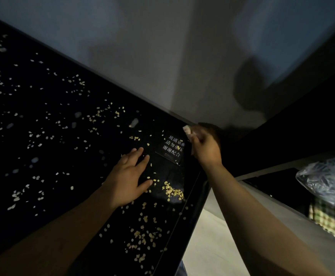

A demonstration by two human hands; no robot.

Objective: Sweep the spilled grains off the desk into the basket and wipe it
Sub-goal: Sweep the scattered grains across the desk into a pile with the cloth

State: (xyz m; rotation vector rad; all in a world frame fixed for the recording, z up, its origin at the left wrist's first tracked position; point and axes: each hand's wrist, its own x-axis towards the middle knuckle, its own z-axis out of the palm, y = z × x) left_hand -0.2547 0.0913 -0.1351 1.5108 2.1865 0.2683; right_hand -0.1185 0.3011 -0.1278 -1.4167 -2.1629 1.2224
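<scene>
Pale yellow grains point(171, 191) lie scattered all over the glossy black desk point(49, 140), thickest near its right edge and the near right corner. My left hand point(129, 176) rests flat on the desk, fingers straight, just left of a small heap of grains. My right hand point(203, 147) hovers at the desk's far right corner and pinches a small pale wad point(188, 130), possibly tissue or cloth. No basket shows clearly in this dim view.
A small black sign with white Chinese text point(172, 149) lies on the desk by the right hand. Right of the desk are a dark cabinet, a clear plastic bag point(326, 182) and a green checked thing point(330, 218). Pale floor point(208, 246) shows below the desk edge.
</scene>
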